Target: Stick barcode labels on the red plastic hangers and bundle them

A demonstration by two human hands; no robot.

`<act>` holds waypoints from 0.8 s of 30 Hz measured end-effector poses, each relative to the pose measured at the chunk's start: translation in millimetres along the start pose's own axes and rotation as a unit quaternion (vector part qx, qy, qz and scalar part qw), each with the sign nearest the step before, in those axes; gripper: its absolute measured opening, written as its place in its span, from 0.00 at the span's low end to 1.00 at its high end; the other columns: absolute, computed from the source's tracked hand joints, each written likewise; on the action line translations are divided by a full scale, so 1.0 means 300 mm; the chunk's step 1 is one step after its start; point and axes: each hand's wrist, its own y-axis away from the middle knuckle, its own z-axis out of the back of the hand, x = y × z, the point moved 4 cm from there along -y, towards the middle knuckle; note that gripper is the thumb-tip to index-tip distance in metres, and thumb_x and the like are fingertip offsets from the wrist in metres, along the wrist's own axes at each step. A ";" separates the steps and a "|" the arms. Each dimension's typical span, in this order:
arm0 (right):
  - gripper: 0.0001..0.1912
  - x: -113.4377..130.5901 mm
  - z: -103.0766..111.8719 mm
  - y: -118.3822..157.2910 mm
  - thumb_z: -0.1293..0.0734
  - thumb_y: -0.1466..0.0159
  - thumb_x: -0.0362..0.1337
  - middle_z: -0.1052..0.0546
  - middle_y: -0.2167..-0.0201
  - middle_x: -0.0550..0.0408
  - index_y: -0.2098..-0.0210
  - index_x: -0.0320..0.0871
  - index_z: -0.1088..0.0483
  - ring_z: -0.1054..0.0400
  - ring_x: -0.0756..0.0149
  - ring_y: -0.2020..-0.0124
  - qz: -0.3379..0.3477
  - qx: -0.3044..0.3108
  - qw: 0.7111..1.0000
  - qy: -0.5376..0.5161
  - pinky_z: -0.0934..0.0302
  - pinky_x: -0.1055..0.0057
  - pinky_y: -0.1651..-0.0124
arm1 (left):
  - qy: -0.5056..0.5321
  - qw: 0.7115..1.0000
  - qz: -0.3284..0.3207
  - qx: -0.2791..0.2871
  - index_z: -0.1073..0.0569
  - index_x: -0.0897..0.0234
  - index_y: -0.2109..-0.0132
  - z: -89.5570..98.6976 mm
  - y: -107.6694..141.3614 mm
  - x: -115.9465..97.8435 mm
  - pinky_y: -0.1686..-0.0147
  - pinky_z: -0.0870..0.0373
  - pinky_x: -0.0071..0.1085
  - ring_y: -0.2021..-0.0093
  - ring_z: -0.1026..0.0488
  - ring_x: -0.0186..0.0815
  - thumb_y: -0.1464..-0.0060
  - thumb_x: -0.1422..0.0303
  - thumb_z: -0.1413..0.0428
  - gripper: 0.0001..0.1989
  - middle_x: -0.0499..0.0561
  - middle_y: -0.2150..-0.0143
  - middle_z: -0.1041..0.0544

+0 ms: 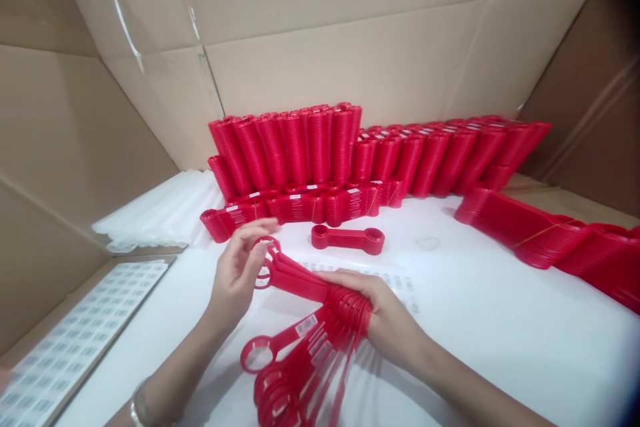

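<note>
My right hand (383, 313) is closed around the gathered ends of several flat red plastic pieces (300, 340), each with a ring at its end. They fan out to the left and downward, and some carry small white barcode labels (307, 325). My left hand (237, 273) is at the ring ends of the uppermost pieces (295, 277), thumb on one side and fingers on the other. Those fingers are slightly blurred. Just beyond my hands, a short stack of the same red pieces (347, 239) lies on the white table.
Tall stacks of red pieces (300, 147) line the cardboard wall (375, 60). Banded bundles (540, 233) lie at the right. A label sheet (95, 340) and white plastic bags (155, 207) are at the left. Another label sheet (405, 285) lies partly behind my right hand.
</note>
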 end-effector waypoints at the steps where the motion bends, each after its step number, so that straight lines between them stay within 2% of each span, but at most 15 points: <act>1: 0.19 0.002 -0.009 0.002 0.39 0.41 0.29 0.27 0.55 0.54 0.52 0.48 0.29 0.32 0.63 0.55 -0.007 0.008 1.000 -0.007 0.38 0.65 0.51 | 0.020 1.000 0.010 0.007 0.33 0.64 0.61 -0.010 0.008 0.005 0.55 0.32 0.30 0.54 0.30 0.34 0.41 0.67 0.53 0.07 0.53 0.56 0.29; 3: 0.19 0.004 -0.022 0.007 0.39 0.42 0.29 0.26 0.56 0.55 0.53 0.48 0.29 0.32 0.63 0.55 -0.020 0.020 0.999 -0.015 0.38 0.64 0.50 | 0.052 0.998 0.019 -0.013 0.33 0.65 0.64 -0.023 0.026 0.002 0.58 0.30 0.32 0.61 0.28 0.33 0.41 0.66 0.54 0.10 0.51 0.65 0.27; 6: 0.21 0.011 -0.046 0.015 0.40 0.42 0.27 0.25 0.57 0.56 0.53 0.49 0.29 0.30 0.64 0.59 -0.023 0.065 0.997 -0.025 0.35 0.66 0.55 | 0.078 0.991 0.038 -0.098 0.36 0.65 0.65 -0.026 0.042 -0.012 0.69 0.30 0.29 0.72 0.29 0.30 0.41 0.64 0.53 0.09 0.46 0.75 0.30; 8: 0.21 0.016 -0.055 0.019 0.41 0.42 0.27 0.25 0.58 0.57 0.53 0.50 0.29 0.30 0.65 0.62 -0.023 0.083 0.996 -0.037 0.35 0.68 0.57 | 0.069 0.988 0.066 -0.123 0.37 0.65 0.65 -0.019 0.032 -0.006 0.75 0.32 0.26 0.76 0.31 0.29 0.42 0.62 0.53 0.10 0.46 0.76 0.30; 10: 0.21 0.017 -0.051 0.018 0.41 0.42 0.26 0.25 0.59 0.57 0.53 0.50 0.29 0.30 0.66 0.62 -0.022 0.071 0.996 -0.046 0.36 0.69 0.57 | 0.048 0.988 0.095 -0.115 0.37 0.65 0.63 0.004 0.003 0.031 0.73 0.32 0.27 0.74 0.30 0.30 0.41 0.60 0.55 0.12 0.47 0.74 0.30; 12: 0.21 0.011 -0.036 0.013 0.40 0.43 0.26 0.24 0.59 0.57 0.53 0.48 0.28 0.30 0.65 0.60 -0.025 0.034 0.998 -0.049 0.36 0.69 0.56 | 0.006 0.990 0.109 -0.094 0.36 0.65 0.61 0.050 -0.037 0.100 0.67 0.31 0.30 0.69 0.30 0.32 0.41 0.59 0.59 0.15 0.50 0.70 0.28; 13: 0.21 0.006 -0.027 0.010 0.40 0.43 0.26 0.24 0.60 0.57 0.54 0.47 0.28 0.30 0.65 0.60 -0.029 0.013 0.998 -0.049 0.36 0.70 0.57 | -0.048 0.991 0.103 -0.068 0.35 0.66 0.60 0.074 -0.057 0.139 0.61 0.31 0.32 0.64 0.29 0.33 0.41 0.60 0.57 0.14 0.52 0.66 0.28; 14: 0.20 -0.001 -0.019 0.006 0.40 0.43 0.26 0.24 0.60 0.56 0.54 0.46 0.28 0.30 0.64 0.60 -0.036 -0.006 0.998 -0.049 0.36 0.70 0.58 | -0.124 0.988 0.094 -0.025 0.33 0.67 0.58 0.093 -0.075 0.181 0.55 0.34 0.35 0.58 0.30 0.35 0.43 0.63 0.56 0.13 0.54 0.60 0.28; 16: 0.19 -0.014 -0.010 0.000 0.40 0.43 0.26 0.24 0.60 0.55 0.55 0.44 0.27 0.30 0.63 0.60 -0.051 -0.026 0.997 -0.051 0.36 0.70 0.60 | -0.271 0.958 0.055 0.075 0.33 0.67 0.52 0.112 -0.095 0.253 0.46 0.42 0.41 0.48 0.37 0.39 0.45 0.71 0.58 0.16 0.55 0.50 0.31; 17: 0.19 -0.020 -0.008 -0.003 0.40 0.43 0.26 0.24 0.60 0.54 0.55 0.42 0.27 0.30 0.62 0.61 -0.056 -0.028 0.997 -0.053 0.36 0.70 0.61 | -0.315 0.939 0.044 0.128 0.34 0.67 0.49 0.111 -0.096 0.284 0.45 0.44 0.42 0.46 0.39 0.40 0.46 0.73 0.59 0.18 0.55 0.48 0.33; 19: 0.18 -0.025 -0.008 -0.006 0.40 0.43 0.27 0.24 0.60 0.53 0.55 0.41 0.27 0.30 0.61 0.61 -0.062 -0.027 0.996 -0.054 0.36 0.70 0.62 | -0.392 0.897 0.043 0.199 0.35 0.65 0.47 0.100 -0.088 0.326 0.48 0.43 0.44 0.46 0.41 0.43 0.46 0.73 0.60 0.20 0.55 0.47 0.34; 22: 0.19 -0.025 -0.006 -0.006 0.41 0.43 0.27 0.24 0.61 0.53 0.55 0.40 0.27 0.30 0.62 0.62 -0.066 -0.030 0.996 -0.053 0.36 0.69 0.61 | -0.450 0.861 0.060 0.229 0.30 0.65 0.53 0.078 -0.072 0.342 0.53 0.40 0.44 0.51 0.40 0.46 0.45 0.70 0.59 0.17 0.56 0.49 0.34; 24: 0.19 -0.025 -0.003 -0.005 0.41 0.44 0.27 0.24 0.61 0.53 0.55 0.41 0.27 0.30 0.63 0.63 -0.068 -0.034 0.996 -0.056 0.35 0.68 0.60 | -0.449 0.861 0.063 0.231 0.27 0.66 0.58 0.067 -0.066 0.338 0.56 0.40 0.43 0.55 0.39 0.45 0.45 0.69 0.58 0.15 0.57 0.53 0.33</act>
